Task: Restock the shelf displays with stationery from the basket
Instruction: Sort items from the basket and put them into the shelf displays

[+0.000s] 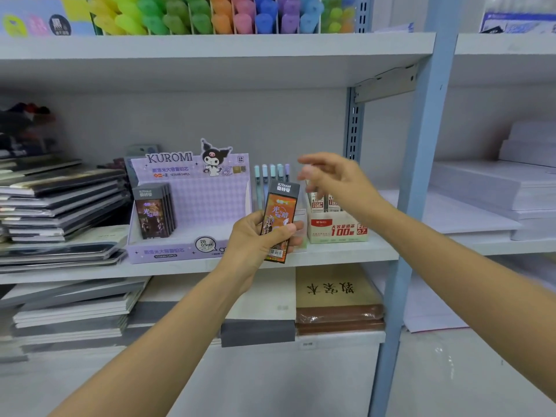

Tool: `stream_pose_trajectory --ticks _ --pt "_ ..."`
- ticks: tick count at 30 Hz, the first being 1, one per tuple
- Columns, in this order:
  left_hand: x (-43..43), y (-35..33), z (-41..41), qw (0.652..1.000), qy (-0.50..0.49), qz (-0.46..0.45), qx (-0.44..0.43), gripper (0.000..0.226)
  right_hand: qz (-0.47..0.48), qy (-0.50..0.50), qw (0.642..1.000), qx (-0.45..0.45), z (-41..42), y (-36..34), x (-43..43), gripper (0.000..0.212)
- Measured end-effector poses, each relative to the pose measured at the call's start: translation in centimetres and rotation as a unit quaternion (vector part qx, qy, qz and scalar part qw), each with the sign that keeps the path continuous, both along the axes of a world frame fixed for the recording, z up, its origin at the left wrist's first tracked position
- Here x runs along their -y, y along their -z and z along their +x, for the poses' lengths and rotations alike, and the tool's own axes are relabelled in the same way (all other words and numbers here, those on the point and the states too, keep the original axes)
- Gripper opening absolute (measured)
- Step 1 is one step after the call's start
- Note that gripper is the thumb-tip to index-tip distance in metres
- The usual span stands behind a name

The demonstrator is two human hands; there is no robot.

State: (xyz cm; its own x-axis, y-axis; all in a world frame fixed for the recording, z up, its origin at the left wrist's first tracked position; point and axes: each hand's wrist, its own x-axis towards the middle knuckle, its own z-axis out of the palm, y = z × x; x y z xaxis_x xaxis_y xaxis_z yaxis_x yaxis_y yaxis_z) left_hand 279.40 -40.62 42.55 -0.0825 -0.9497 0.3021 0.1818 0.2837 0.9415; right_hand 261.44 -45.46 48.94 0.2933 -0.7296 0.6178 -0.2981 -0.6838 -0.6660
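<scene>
An orange lead pack is pinched upright in the left hand, its long axis vertical, just right of the purple display box on the shelf. The box is nearer this hand. The right hand is held spread and empty, blurred, above the pack.

Display box: my purple display box has open floor to the right of the dark packs leaning at its left end.
Above it: clear air up to the upper shelf.
Left flank: stacked notebooks crowd the box's side.
Right flank: upright pens and the lead refill box block that side.
Far right: the blue upright post closes the bay.
</scene>
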Motion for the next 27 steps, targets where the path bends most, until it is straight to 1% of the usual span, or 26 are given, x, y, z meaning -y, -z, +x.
stream_pose_trajectory --ticks 2,4,6,8,9,10,12,14,15,16,17,19,22,25,27 --pt "-0.6 -0.2 0.2 1.000 -0.009 -0.013 0.002 0.039 0.042 -0.065 0.997 -0.030 1.9 0.0 -1.3 0.030" --pt "-1.1 -0.5 1.0 0.998 -0.047 -0.033 0.024 0.038 0.041 -0.089 0.994 -0.041 3.5 -0.1 -2.0 0.023" --pt "-1.4 -0.5 2.6 0.990 -0.116 -0.062 0.044 0.027 0.031 -0.087 0.996 -0.020 5.0 -0.5 -2.1 0.022" --pt "-1.7 0.0 5.0 0.968 -0.214 -0.105 0.081 0.018 0.017 -0.064 0.997 0.026 6.6 -1.1 -1.8 0.019" --pt "-1.9 0.4 6.4 0.946 -0.267 -0.134 0.127 0.018 0.015 -0.054 0.997 0.056 7.4 -1.4 -1.6 0.016" --pt "-2.1 1.1 7.9 0.916 -0.316 -0.160 0.188 0.020 0.017 -0.048 0.995 0.083 8.3 -1.6 -1.3 0.014" --pt "-2.5 2.8 11.2 0.835 -0.390 -0.188 0.339 0.030 0.019 -0.045 0.994 0.097 10.4 -1.9 -0.6 0.013" --pt "-3.0 4.4 14.1 0.743 -0.423 -0.169 0.491 0.047 0.015 -0.049 0.996 0.073 12.9 -1.7 0.0 0.014" --pt "-3.3 5.0 15.1 0.707 -0.420 -0.157 0.547 0.057 0.011 -0.055 0.997 0.061 14.2 -1.5 0.2 0.013" --pt "-3.6 5.5 15.9 0.684 -0.408 -0.152 0.585 0.066 0.006 -0.061 0.997 0.054 15.6 -1.2 0.3 0.011" --pt "-3.9 5.9 16.5 0.672 -0.395 -0.153 0.607 0.073 0.000 -0.065 0.997 0.047 16.9 -1.0 0.4 0.009" --pt "-4.4 6.2 17.3 0.665 -0.388 -0.166 0.616 0.078 -0.012 -0.073 0.997 0.038 19.3 -0.5 0.6 0.007" --pt "-4.7 6.2 18.0 0.657 -0.390 -0.180 0.619 0.072 -0.019 -0.085 0.996 0.029 21.9 0.2 0.9 0.007" --pt "-4.7 6.1 18.4 0.657 -0.384 -0.191 0.620 0.072 -0.017 -0.087 0.996 0.013 23.1 0.8 1.2 0.007" --pt "-4.7 6.1 18.5 0.653 -0.385 -0.198 0.621 0.072 -0.044 -0.075 0.996 -0.023 22.9 0.7 1.5 0.009"
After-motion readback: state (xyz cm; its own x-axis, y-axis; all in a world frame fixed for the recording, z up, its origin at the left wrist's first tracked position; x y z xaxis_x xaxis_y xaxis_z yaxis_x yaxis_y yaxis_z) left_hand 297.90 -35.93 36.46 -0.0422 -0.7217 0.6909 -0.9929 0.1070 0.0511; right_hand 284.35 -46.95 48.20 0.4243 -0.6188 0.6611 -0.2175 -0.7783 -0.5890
